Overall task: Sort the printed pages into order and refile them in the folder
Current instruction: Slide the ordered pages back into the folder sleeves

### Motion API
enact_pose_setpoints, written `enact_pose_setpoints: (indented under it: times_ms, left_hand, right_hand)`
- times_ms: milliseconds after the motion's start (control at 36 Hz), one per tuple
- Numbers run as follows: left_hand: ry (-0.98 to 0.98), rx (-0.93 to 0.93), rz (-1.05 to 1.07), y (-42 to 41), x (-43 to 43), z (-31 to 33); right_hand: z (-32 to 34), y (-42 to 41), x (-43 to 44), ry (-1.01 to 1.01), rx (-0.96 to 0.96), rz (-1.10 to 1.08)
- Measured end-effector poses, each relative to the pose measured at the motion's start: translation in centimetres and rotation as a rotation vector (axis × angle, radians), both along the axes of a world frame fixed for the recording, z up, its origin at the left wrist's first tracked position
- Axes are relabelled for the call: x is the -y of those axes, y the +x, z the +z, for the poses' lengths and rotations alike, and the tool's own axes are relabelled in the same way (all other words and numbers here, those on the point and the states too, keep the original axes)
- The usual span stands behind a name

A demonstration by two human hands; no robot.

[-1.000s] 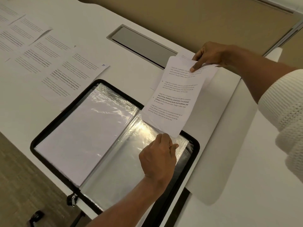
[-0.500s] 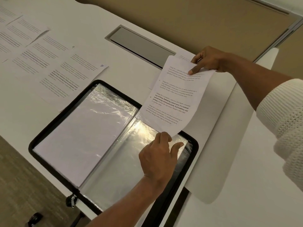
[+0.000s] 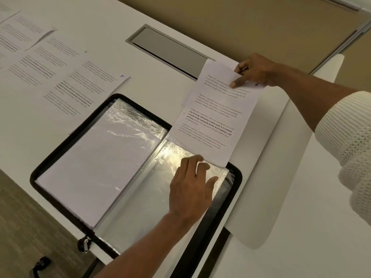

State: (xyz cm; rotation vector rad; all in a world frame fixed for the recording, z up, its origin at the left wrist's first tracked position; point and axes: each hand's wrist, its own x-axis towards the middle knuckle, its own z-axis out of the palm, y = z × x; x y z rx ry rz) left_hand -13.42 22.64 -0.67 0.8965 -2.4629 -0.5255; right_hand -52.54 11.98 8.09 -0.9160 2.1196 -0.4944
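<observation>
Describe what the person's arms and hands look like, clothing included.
The right arm wears a white, chunky ribbed-knit sleeve that ends partway along the forearm. The left arm is bare as far as the frame shows. No watch, bracelet or glove shows on the left hand or the right hand.

White desk (image 3: 281,197) before me, grey recessed hatch (image 3: 168,49) set in; tan wall (image 3: 241,21) behind; brownish carpet (image 3: 20,227) below.
</observation>
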Motion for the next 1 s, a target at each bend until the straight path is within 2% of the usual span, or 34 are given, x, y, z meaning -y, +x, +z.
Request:
enact_pose_setpoints:
  times_ms: [278, 500, 806, 889, 1000]
  left_hand:
    - [0.057, 0.165, -0.180, -3.5, 4.1, -0.2]
    - [0.114, 0.290, -0.315, -4.5, 4.6, 0.5]
    - [0.288, 0.252, -0.211, -6.2, 3.6, 1.3]
    - [0.296, 0.300, -0.205, -6.6, 3.5, 1.4]
    - [0.267, 0.396, -0.213, -7.4, 3.2, 1.4]
  right_hand:
    - [0.1, 0.3, 0.2, 0.047, -0.008, 0.017]
    - [-0.2, -0.5, 0.2, 0.037, 0.098, -0.009]
    - [-0.2, 0.1, -0.2, 0.081, 0.158, -0.008]
    - [-0.2, 0.6, -0.3, 0.123, 0.107, 0.029]
    - [-0.7, 0.8, 0.0, 0.169, 0.158, 0.071]
